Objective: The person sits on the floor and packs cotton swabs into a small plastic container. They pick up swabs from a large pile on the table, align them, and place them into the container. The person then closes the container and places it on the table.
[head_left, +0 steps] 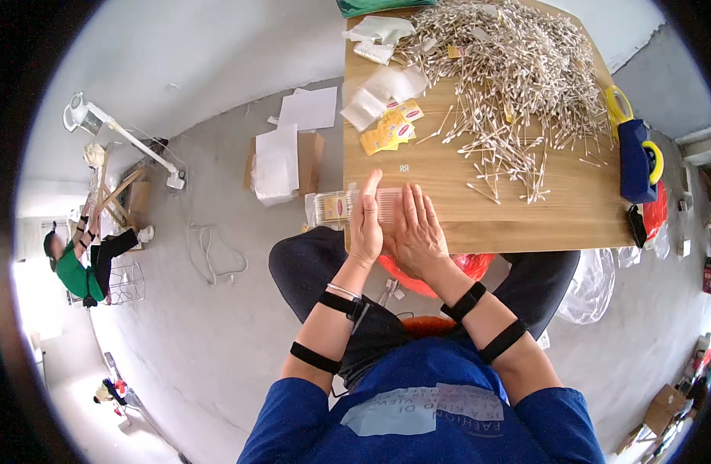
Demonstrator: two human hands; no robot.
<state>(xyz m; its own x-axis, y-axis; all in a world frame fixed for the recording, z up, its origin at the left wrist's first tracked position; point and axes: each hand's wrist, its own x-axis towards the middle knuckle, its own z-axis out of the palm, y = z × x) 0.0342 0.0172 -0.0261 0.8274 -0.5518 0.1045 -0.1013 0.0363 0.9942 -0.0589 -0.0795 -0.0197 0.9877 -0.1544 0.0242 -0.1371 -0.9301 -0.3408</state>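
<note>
My left hand (366, 220) stands on its edge at the table's near left corner, fingers stretched out. My right hand (419, 230) is beside it, fingers straight and together. A row of cotton swabs (387, 204) with pinkish sticks shows between the two hands; the palms partly hide it. Touching or close to the outer side of my left hand is a clear pack of cotton swabs (336, 207) with a yellow label. Farther up the table lie yellow label cards (392, 127) and a big heap of loose cotton swabs (518, 69).
Clear plastic bags (382, 97) lie along the left edge of the wooden table (510, 224). A blue tape dispenser with yellow rings (637, 162) is at its right edge. Below are a red bag (471, 265) and a cardboard box with papers (309, 161). A person in green (81, 271) sits far left.
</note>
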